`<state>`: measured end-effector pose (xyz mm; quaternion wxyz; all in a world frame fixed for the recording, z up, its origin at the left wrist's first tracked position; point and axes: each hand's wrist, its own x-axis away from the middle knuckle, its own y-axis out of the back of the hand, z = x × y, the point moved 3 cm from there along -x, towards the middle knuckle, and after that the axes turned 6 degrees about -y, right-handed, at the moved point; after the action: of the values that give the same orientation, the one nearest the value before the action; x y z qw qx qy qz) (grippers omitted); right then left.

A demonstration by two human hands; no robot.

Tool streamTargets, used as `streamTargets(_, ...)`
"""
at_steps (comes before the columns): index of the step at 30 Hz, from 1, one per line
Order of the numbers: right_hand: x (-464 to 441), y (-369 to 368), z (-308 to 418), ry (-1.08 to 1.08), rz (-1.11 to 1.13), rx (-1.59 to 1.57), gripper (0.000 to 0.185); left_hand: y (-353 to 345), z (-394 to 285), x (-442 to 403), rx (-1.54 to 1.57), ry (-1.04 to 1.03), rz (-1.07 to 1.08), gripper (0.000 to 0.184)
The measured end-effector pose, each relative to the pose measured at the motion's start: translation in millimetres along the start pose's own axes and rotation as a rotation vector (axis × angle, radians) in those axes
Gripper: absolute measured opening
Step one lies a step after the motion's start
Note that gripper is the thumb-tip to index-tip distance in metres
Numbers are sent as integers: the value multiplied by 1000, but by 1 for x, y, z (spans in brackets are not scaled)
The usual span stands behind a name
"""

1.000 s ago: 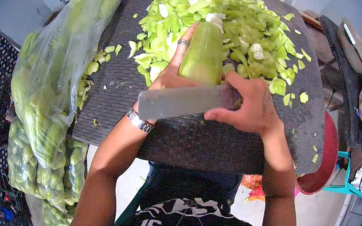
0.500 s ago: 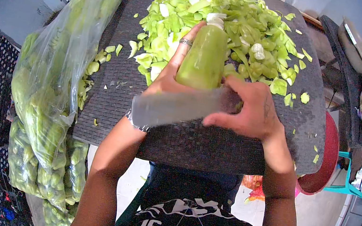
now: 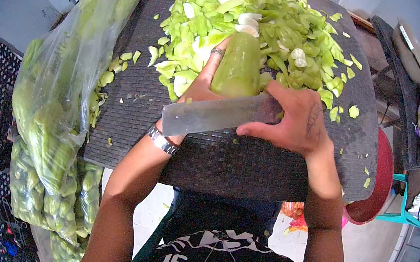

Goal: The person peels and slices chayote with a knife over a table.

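Observation:
My left hand wraps around a pale green gourd from the left, a ring showing on one finger. The gourd's flat cut end faces me, and white slices lie at its far end. In my right hand is a cleaver, gripped by its handle. The wide blade points left, just below the gourd's near end and over my left wrist. Beyond both hands spreads a big heap of green and white slices.
A dark woven-pattern table carries the heap and scattered scraps. Clear plastic bags of long green gourds stand along its left side. At the right are a red tub, a teal stool and a dark shelf holding a basin.
The blurred cleaver is now sharp and has shifted slightly right and up, baring more of the gourd's cut end. The gourd's far end has dropped a little.

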<state>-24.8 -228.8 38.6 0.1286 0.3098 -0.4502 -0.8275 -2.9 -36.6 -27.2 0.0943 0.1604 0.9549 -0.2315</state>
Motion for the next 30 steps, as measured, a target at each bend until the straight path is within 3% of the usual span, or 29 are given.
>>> streamTargets(5, -1, 4, -18, -28, -39, -32, 69, -14, -11, 11, 524, 315, -166, 117)
streamTargets(7, -2, 4, -30, -73, -34, 1, 69, -17, -16, 14, 442, 264, -101, 119)
streamTargets(9, -4, 6, -45, -153, -21, 5, 70, -16, -17, 16, 134, 33, 82, 122)
streamTargets(12, -8, 12, -70, -313, 59, -12, 72, -16, -16, 13, 136, 119, 22, 126)
streamTargets(15, -8, 10, -67, -340, 75, -3, 72, -11, -14, 13, 88, 177, -34, 127)
streamTargets(21, -8, -6, -55, -167, -27, -4, 70, -19, -5, 15, 6, 125, 97, 126)
streamTargets(25, -3, 16, -89, -427, 13, 20, 71, -8, -14, 13, 234, 191, -41, 119)
streamTargets(26, -3, 17, -90, -421, -2, 59, 71, -9, -14, 12, 152, 128, -58, 108)
streamTargets(30, -7, 11, -70, -353, -14, 122, 68, -4, -11, 12, 207, 197, -14, 113)
